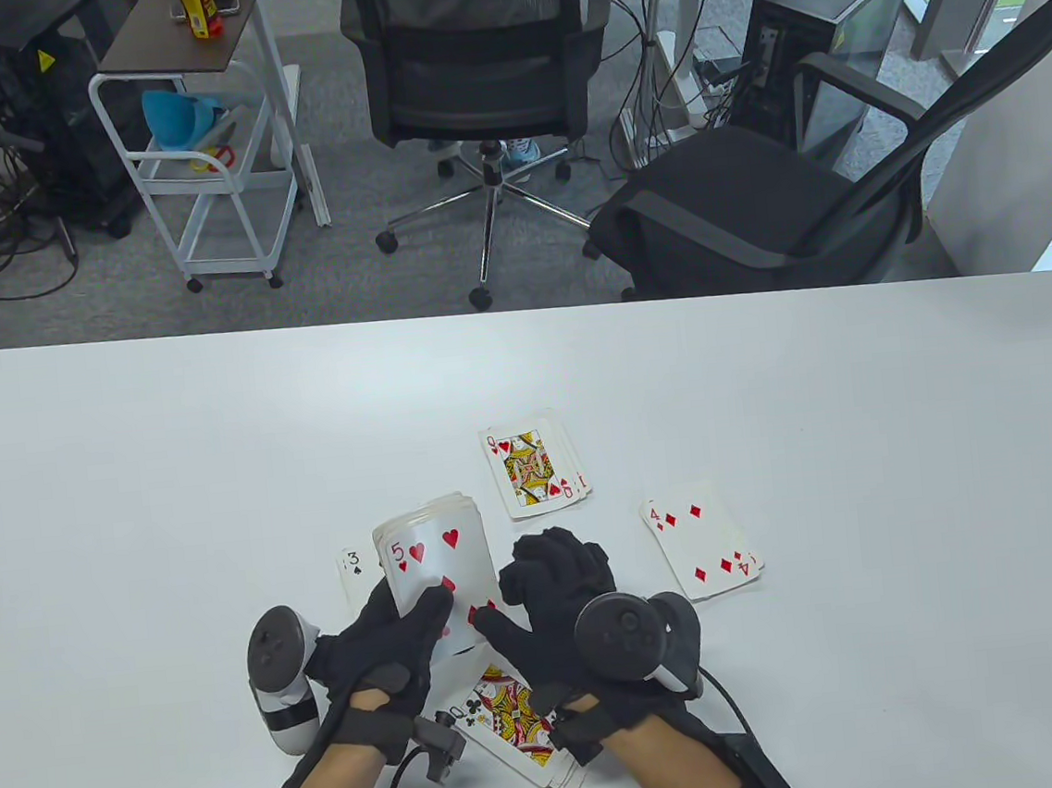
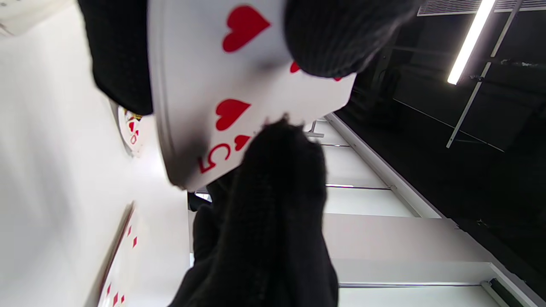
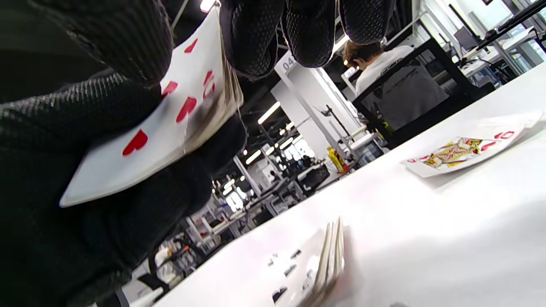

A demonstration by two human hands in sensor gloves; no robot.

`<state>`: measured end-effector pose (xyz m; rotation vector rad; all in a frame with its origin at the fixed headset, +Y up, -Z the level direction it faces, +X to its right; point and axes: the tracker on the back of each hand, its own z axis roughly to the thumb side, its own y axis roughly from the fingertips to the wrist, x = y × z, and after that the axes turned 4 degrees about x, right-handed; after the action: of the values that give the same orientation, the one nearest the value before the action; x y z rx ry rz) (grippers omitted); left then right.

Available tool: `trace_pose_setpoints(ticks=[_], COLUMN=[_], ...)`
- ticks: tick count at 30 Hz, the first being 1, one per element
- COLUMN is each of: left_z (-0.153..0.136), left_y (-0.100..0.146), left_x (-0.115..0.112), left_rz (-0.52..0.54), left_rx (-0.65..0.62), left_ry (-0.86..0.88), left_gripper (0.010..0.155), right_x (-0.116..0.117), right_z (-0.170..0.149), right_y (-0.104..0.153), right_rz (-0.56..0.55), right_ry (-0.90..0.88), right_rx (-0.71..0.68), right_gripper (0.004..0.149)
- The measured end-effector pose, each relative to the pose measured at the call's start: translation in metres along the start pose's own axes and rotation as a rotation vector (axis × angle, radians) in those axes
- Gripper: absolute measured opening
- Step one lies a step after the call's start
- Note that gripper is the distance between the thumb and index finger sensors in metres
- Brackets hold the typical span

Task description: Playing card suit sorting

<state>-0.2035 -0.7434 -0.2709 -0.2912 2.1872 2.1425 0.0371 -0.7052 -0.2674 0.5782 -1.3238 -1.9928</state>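
Note:
My left hand (image 1: pixel 408 614) holds a face-up deck (image 1: pixel 436 565) above the table, with the 5 of hearts (image 1: pixel 440 560) on top. It also shows in the left wrist view (image 2: pixel 239 98) and the right wrist view (image 3: pixel 170 128). My right hand (image 1: pixel 544 583) pinches the 5 of hearts, thumb on its lower right corner and curled fingers (image 3: pixel 307 30) at its right edge. Four face-up piles lie around: queen of hearts (image 1: pixel 533 468), 4 of diamonds (image 1: pixel 701 549), 3 of spades (image 1: pixel 354 568) partly under the deck, and queen of clubs (image 1: pixel 511 716) under my wrists.
The white table (image 1: pixel 173 493) stretches wide to left and right. Two office chairs (image 1: pixel 476 64) and a white cart (image 1: pixel 216 164) stand on the floor beyond its far edge. The hearts pile (image 3: pixel 465 151) and spades pile (image 3: pixel 315 264) show in the right wrist view.

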Motion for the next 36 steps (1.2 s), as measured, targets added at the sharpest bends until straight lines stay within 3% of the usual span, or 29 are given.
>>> trace_pose_setpoints(ticks=[3, 12, 17, 25, 32, 36], left_z=[-0.003, -0.01, -0.011, -0.007, -0.002, 0.004], left_y=[0.001, 0.001, 0.0, -0.002, -0.002, -0.002], left_x=[0.001, 0.0, -0.001, -0.005, 0.011, 0.02], left_rz=[0.004, -0.026, -0.043, -0.072, 0.019, 0.063], left_rx=[0.02, 0.066, 0.087, 0.097, 0.083, 0.052], left_ry=[0.018, 0.13, 0.156, 0.187, 0.192, 0.21], left_gripper=[0.057, 0.058, 0.059, 0.061, 0.059, 0.058], right_x=[0.008, 0.009, 0.005, -0.003, -0.008, -0.013], right_z=[0.001, -0.003, -0.004, -0.008, -0.014, -0.027], right_y=[0.0, 0.0, 0.0, 0.002, -0.006, -0.018], right_rz=[0.032, -0.047, -0.109, -0.214, -0.063, -0.052], right_ry=[0.009, -0.11, -0.098, -0.02, -0.006, 0.029], right_rx=[0.014, 0.053, 0.039, 0.044, 0.141, 0.232], right_gripper=[0.062, 0.049, 0.039, 0.039, 0.041, 0.039])
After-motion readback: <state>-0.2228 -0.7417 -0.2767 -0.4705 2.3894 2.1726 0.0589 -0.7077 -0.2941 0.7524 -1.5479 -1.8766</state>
